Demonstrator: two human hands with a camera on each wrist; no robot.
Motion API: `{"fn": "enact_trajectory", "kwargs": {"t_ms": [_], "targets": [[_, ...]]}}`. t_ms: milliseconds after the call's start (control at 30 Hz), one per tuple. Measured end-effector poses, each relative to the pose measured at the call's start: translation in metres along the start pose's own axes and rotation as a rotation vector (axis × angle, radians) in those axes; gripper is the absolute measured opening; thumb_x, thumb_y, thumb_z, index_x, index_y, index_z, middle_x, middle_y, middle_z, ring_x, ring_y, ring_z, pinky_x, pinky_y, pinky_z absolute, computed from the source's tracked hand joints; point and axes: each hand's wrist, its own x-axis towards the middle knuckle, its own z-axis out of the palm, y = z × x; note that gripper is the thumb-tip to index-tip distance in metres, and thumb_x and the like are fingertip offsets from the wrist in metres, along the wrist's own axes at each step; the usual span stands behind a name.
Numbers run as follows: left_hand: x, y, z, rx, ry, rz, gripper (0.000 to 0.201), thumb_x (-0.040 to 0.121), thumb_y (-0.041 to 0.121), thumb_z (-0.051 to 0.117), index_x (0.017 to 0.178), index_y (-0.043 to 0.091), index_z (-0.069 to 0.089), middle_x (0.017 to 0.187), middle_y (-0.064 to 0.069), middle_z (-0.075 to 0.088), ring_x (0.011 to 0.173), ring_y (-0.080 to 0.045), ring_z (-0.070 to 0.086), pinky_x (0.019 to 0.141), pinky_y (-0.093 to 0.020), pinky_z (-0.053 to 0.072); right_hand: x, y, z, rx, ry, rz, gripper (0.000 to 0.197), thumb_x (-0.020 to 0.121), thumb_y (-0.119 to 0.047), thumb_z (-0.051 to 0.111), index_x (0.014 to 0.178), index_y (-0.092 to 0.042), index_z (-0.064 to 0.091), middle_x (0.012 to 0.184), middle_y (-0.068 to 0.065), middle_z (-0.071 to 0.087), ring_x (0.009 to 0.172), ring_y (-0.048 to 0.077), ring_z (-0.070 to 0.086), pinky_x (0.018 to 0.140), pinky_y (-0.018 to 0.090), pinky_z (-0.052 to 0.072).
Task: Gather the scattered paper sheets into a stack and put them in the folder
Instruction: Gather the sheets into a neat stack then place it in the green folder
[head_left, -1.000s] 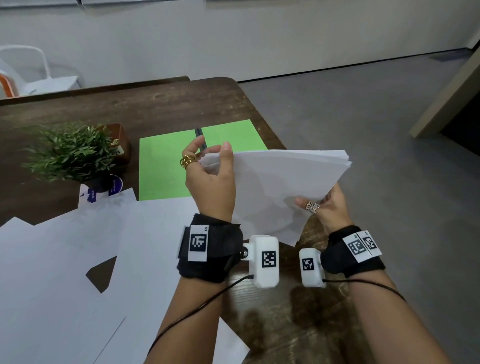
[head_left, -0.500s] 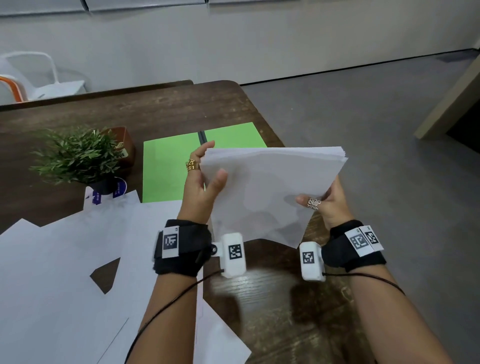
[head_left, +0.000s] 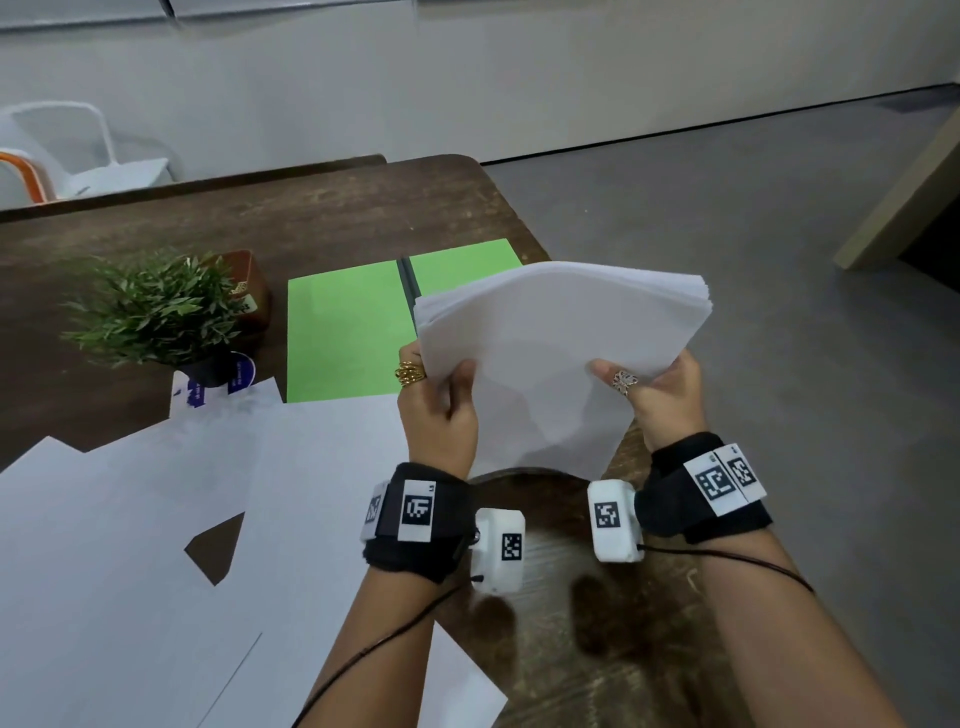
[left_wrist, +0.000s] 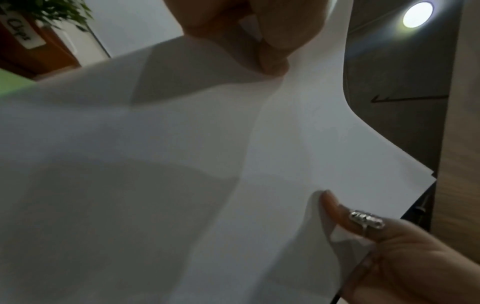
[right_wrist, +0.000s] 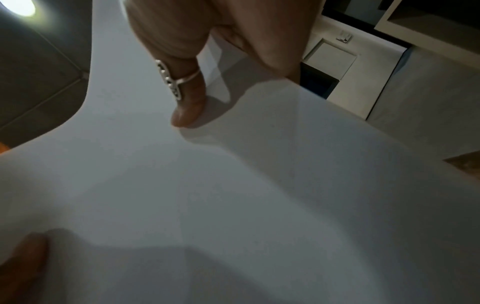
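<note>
I hold a thick stack of white paper sheets (head_left: 556, 353) upright above the table's right edge, curved at the top. My left hand (head_left: 441, 400) pinches its left side, thumb in front. My right hand (head_left: 649, 384) pinches the right side, its ringed thumb on the front sheet. In the left wrist view the stack (left_wrist: 182, 164) fills the picture, with my left hand (left_wrist: 254, 39) above. The right wrist view shows my right hand (right_wrist: 197, 82) with its thumb on the stack (right_wrist: 233, 195). An open green folder (head_left: 343, 332) lies flat behind the stack. Several loose white sheets (head_left: 156, 545) overlap on the table at left.
A small potted plant (head_left: 156, 306) and a brown box (head_left: 244, 291) stand left of the folder on the dark wooden table (head_left: 260, 218). The table's right edge runs just under my right hand, with grey floor (head_left: 779, 312) beyond. White chairs (head_left: 62, 150) stand at the back left.
My left hand has slid down from the stack's top left corner to its lower left side. The stack now stands more squared and bows at the top.
</note>
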Motion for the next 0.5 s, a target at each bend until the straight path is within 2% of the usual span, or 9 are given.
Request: {"fn": "enact_trajectory", "kwargs": {"t_ms": [67, 100, 167, 233, 300, 333, 433, 500], "targets": [[-0.002, 0.002, -0.005, 0.007, -0.001, 0.017, 0.043, 0.079, 0.032, 0.066, 0.112, 0.009, 0.05, 0.099, 0.002, 0.066, 0.092, -0.005, 0.065, 0.079, -0.021, 0.051, -0.001, -0.005, -0.002, -0.006, -0.047, 0.0, 0.05, 0.064, 0.002, 0.078, 0.107, -0.014, 0.057, 0.102, -0.002, 0.067, 0.091, 0.006, 0.066, 0.078, 0.024, 0.056], [-0.002, 0.004, -0.008, -0.007, -0.009, 0.019, 0.054, 0.077, 0.036, 0.069, 0.117, 0.007, 0.048, 0.103, -0.001, 0.065, 0.096, -0.007, 0.064, 0.082, -0.021, 0.051, -0.001, -0.007, -0.002, -0.014, -0.073, 0.0, 0.055, 0.06, -0.002, 0.08, 0.109, -0.013, 0.056, 0.102, -0.002, 0.067, 0.092, 0.005, 0.066, 0.078, 0.024, 0.055], [0.001, 0.007, -0.009, -0.038, -0.026, 0.004, 0.064, 0.074, 0.038, 0.07, 0.122, 0.004, 0.044, 0.107, -0.002, 0.064, 0.098, -0.006, 0.064, 0.084, -0.019, 0.05, 0.0, -0.008, -0.002, -0.039, -0.107, -0.017, 0.065, 0.053, -0.011, 0.081, 0.112, -0.011, 0.054, 0.103, -0.003, 0.066, 0.092, 0.004, 0.066, 0.077, 0.024, 0.054], [0.004, 0.004, -0.009, -0.036, -0.05, -0.035, 0.06, 0.077, 0.031, 0.072, 0.121, 0.001, 0.043, 0.106, 0.0, 0.063, 0.095, -0.002, 0.063, 0.082, -0.019, 0.051, 0.003, -0.011, -0.002, -0.045, -0.103, -0.051, 0.068, 0.051, -0.017, 0.084, 0.112, -0.013, 0.055, 0.102, -0.005, 0.067, 0.094, 0.006, 0.065, 0.078, 0.025, 0.053], [0.006, -0.001, -0.011, -0.011, -0.068, -0.06, 0.048, 0.08, 0.014, 0.072, 0.118, 0.007, 0.043, 0.102, 0.005, 0.062, 0.09, 0.005, 0.062, 0.078, -0.014, 0.05, 0.007, -0.014, -0.003, -0.01, -0.108, -0.075, 0.069, 0.05, -0.028, 0.089, 0.109, -0.017, 0.055, 0.097, -0.01, 0.07, 0.094, 0.005, 0.065, 0.077, 0.022, 0.052], [0.005, -0.004, -0.012, -0.003, -0.075, -0.072, 0.044, 0.08, 0.01, 0.071, 0.114, 0.012, 0.044, 0.1, 0.007, 0.062, 0.088, 0.006, 0.062, 0.076, -0.011, 0.049, 0.006, -0.017, -0.003, 0.013, -0.112, -0.086, 0.068, 0.052, -0.038, 0.087, 0.108, -0.019, 0.055, 0.095, -0.013, 0.071, 0.092, 0.002, 0.065, 0.075, 0.02, 0.052], [-0.001, -0.01, -0.012, -0.006, -0.063, -0.086, 0.034, 0.078, 0.017, 0.068, 0.103, 0.027, 0.047, 0.095, 0.013, 0.064, 0.085, 0.005, 0.064, 0.075, -0.012, 0.049, 0.002, -0.025, 0.004, 0.108, -0.063, -0.107, 0.066, 0.059, -0.072, 0.068, 0.102, -0.023, 0.058, 0.09, -0.013, 0.07, 0.086, 0.002, 0.064, 0.073, 0.02, 0.052], [-0.004, -0.011, -0.011, -0.021, -0.058, -0.082, 0.032, 0.078, 0.018, 0.066, 0.102, 0.03, 0.048, 0.096, 0.012, 0.065, 0.086, 0.002, 0.064, 0.076, -0.014, 0.05, 0.001, -0.031, 0.011, 0.162, 0.017, -0.096, 0.064, 0.065, -0.073, 0.06, 0.099, -0.019, 0.06, 0.085, -0.009, 0.066, 0.077, 0.002, 0.064, 0.07, 0.02, 0.052]]}}
